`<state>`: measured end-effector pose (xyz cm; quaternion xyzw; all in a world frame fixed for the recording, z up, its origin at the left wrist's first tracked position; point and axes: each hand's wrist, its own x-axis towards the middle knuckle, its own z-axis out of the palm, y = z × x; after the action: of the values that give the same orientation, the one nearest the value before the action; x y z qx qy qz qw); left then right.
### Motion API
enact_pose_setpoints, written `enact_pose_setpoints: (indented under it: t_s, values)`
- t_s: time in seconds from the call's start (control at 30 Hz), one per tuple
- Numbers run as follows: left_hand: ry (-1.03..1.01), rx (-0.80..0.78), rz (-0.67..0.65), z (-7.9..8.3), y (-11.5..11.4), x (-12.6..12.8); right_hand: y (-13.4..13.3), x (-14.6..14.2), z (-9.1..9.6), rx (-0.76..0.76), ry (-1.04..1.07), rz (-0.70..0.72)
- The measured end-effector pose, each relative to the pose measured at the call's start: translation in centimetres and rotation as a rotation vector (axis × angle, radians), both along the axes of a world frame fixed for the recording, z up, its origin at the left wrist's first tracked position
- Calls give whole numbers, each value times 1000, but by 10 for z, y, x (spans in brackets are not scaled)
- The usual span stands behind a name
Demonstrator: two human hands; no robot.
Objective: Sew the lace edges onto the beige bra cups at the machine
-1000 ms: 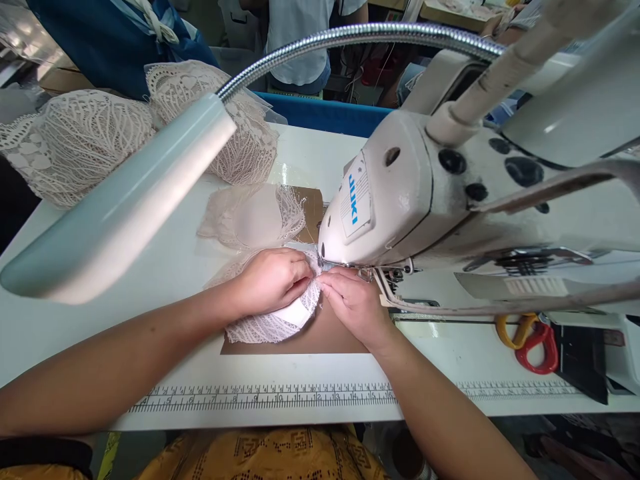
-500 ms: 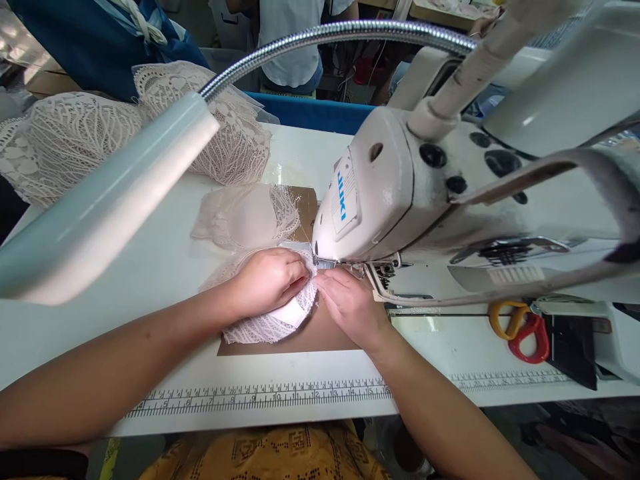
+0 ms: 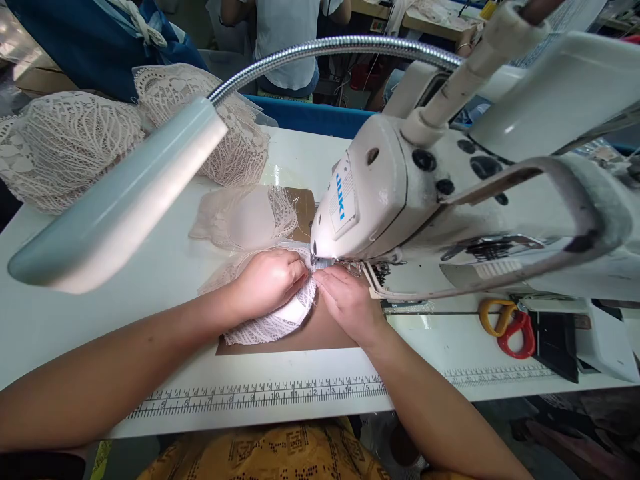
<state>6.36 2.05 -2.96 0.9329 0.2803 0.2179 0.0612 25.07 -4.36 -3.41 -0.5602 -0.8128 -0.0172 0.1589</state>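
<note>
A white lace bra cup lies at the needle of the sewing machine, over a brown board. My left hand rests on the cup with its fingers curled and gripping the lace near the needle. My right hand pinches the cup's edge just right of the needle, thumb and fingers together. The needle tip and presser foot are mostly hidden by the machine head and my fingers. Behind my left hand lies a sheer lace piece with a smooth cup, continuous with or touching the one I hold; I cannot tell which.
A lamp on a bendable metal neck hangs over the left side. Stacked lace cups lie at the back left. Scissors with red and yellow handles sit at the right. A printed ruler runs along the front edge. Another person sits beyond.
My hands and the lace cup stay almost in place at the needle. The view has shifted slightly, so the lamp, machine and scissors appear a little displaced.
</note>
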Motion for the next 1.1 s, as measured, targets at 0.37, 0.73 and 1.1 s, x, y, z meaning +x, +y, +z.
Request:
enact_pose_setpoints:
  t_s: [0.37, 0.73, 1.1]
  values:
    - [21, -7, 9, 3, -2, -3, -1, -2, 0, -29, 24, -20]
    - [114, -4, -294, 21, 5, -19, -16, 7, 12, -74, 140, 96]
    - [177, -8, -338, 25, 11, -22, -21, 3, 11, -119, 122, 299]
